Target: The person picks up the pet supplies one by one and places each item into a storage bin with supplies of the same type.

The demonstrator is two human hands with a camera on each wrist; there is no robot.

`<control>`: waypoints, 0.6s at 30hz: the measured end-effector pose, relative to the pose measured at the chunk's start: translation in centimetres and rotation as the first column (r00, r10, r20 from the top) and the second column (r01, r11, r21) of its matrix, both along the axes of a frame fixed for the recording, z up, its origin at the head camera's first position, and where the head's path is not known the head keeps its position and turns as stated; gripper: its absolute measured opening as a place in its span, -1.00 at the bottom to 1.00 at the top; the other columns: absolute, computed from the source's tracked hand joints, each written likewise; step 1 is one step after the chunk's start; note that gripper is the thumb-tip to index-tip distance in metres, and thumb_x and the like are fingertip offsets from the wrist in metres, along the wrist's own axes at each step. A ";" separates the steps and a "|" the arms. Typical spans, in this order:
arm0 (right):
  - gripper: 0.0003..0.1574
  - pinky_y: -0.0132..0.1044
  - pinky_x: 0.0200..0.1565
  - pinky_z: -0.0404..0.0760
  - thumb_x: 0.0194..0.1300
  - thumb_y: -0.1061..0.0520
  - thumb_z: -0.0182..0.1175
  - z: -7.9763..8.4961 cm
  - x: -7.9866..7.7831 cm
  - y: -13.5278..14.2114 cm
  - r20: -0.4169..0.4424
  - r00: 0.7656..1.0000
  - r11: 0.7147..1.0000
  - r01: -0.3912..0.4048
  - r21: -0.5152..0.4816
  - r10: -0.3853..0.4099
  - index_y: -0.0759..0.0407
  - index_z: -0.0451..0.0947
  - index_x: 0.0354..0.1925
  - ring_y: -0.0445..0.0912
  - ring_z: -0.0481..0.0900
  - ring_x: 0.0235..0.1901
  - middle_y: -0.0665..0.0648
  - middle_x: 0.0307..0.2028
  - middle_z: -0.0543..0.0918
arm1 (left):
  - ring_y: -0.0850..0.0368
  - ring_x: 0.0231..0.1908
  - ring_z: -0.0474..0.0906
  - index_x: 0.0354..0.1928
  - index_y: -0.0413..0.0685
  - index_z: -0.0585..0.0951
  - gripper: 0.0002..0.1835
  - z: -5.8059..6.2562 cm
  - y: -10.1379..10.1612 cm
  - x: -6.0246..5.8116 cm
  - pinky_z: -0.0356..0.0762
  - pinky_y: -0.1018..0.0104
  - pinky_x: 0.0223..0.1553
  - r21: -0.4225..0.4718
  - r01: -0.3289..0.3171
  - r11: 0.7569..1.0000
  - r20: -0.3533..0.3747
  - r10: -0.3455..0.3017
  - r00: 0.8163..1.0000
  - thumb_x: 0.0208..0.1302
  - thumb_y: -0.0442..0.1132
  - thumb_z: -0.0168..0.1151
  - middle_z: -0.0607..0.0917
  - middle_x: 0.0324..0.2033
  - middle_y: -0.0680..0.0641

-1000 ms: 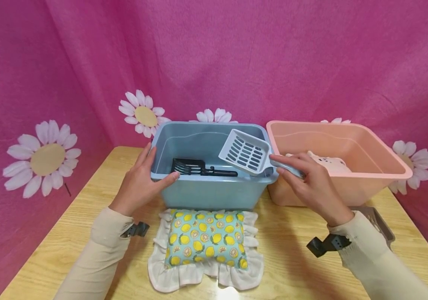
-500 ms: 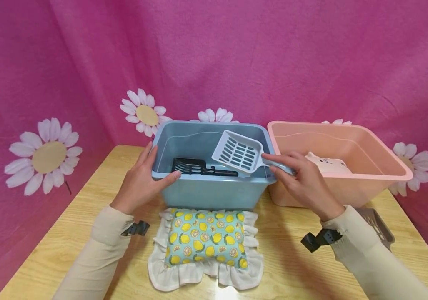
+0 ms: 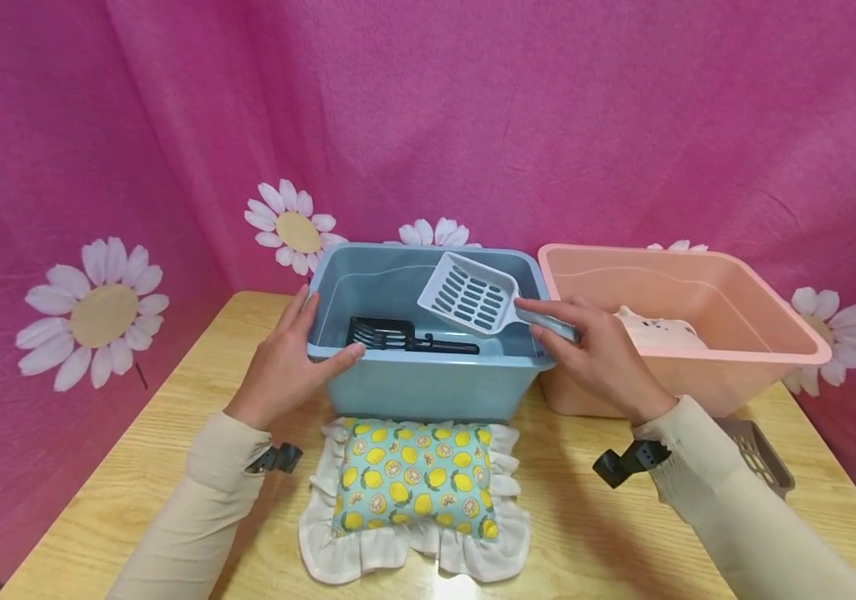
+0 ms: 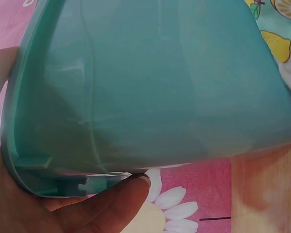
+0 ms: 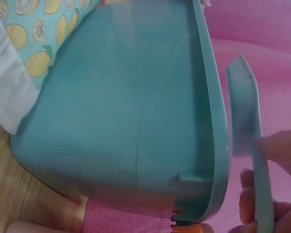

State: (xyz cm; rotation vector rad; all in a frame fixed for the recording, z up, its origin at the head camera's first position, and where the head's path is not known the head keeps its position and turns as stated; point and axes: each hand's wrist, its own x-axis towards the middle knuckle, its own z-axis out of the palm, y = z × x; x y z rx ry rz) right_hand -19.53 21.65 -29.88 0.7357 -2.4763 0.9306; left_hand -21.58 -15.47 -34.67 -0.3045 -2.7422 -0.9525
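My right hand grips the handle of a pale blue slotted litter scoop, which it holds tilted above the right part of a blue litter box. In the right wrist view, the scoop appears edge-on, apart from the box's rim. At the box's front left corner, my left hand holds the rim, thumb over the front edge and fingers along the side. The left wrist view has fingers reaching under that rim. Inside the box lies a black slotted scoop.
A pink litter box stands close on the right, with a white cat-faced item inside. In front of the blue box lies a frilled lemon-print pillow. A brown slotted scoop rests behind the right forearm.
My right hand has carried the pale blue litter scoop leftward and slightly up above the blue box. The left hand stays on the rim, and the black scoop has not moved.
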 end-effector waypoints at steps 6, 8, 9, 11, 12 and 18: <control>-0.50 -0.36 -0.49 0.35 0.30 0.29 0.22 0.2 -0.7 -0.4 0.087 0.995 0.999 -0.053 -0.009 0.053 0.02 0.56 0.19 -0.11 0.31 -0.41 0.07 -0.30 0.55 | -0.24 0.36 0.16 0.53 0.05 0.01 0.14 0.0 0.0 0.2 0.45 -0.29 0.03 0.019 0.005 1.000 -0.010 -0.005 1.000 0.02 0.44 0.21 -0.04 0.51 -0.05; -0.50 -0.35 -0.48 0.34 0.31 0.27 0.22 0.2 -1.0 -0.6 0.090 0.994 0.998 -0.065 -0.002 0.065 0.01 0.56 0.19 -0.10 0.31 -0.41 0.06 -0.26 0.57 | -0.24 0.36 0.16 0.53 0.06 0.01 0.13 0.0 -0.1 0.2 0.46 -0.28 0.02 0.024 0.004 1.000 -0.012 -0.004 1.000 0.02 0.43 0.22 -0.04 0.50 -0.05; -0.51 -0.34 -0.47 0.33 0.31 0.26 0.22 0.2 -1.2 -0.7 0.088 0.993 0.997 -0.073 -0.001 0.073 0.01 0.55 0.20 -0.10 0.31 -0.39 0.06 -0.22 0.59 | -0.24 0.36 0.16 0.53 0.07 0.01 0.13 0.0 -0.1 0.2 0.46 -0.29 0.02 0.024 0.003 1.000 -0.013 -0.003 1.000 0.02 0.43 0.22 -0.04 0.51 -0.05; -0.52 -0.32 -0.45 0.33 0.32 0.25 0.22 0.2 -1.5 -0.9 0.078 0.993 0.996 -0.086 0.000 0.086 0.02 0.55 0.20 -0.09 0.32 -0.37 0.07 -0.16 0.61 | -0.24 0.35 0.17 0.53 0.07 0.01 0.13 0.0 0.0 0.2 0.45 -0.29 0.03 0.023 0.001 1.000 -0.018 -0.001 1.000 0.02 0.43 0.22 -0.04 0.50 -0.05; -0.52 -0.32 -0.43 0.33 0.32 0.23 0.22 0.2 -1.6 -1.0 0.078 0.993 0.996 -0.087 0.000 0.087 0.01 0.55 0.20 -0.09 0.32 -0.36 0.07 -0.15 0.60 | -0.25 0.35 0.17 0.52 0.05 0.02 0.13 0.0 0.0 0.2 0.45 -0.29 0.03 0.021 0.002 1.000 -0.021 -0.001 1.000 0.02 0.43 0.22 -0.03 0.50 -0.06; -0.53 -0.30 -0.38 0.33 0.33 0.20 0.22 0.2 -2.0 -1.3 0.078 0.995 0.998 -0.069 0.006 0.068 -0.03 0.56 0.19 -0.09 0.34 -0.33 0.07 -0.15 0.60 | -0.26 0.34 0.20 0.52 -0.01 0.04 0.13 -0.1 0.0 0.1 0.41 -0.31 0.06 0.003 -0.002 1.000 -0.028 0.002 1.000 0.04 0.44 0.19 -0.03 0.50 -0.07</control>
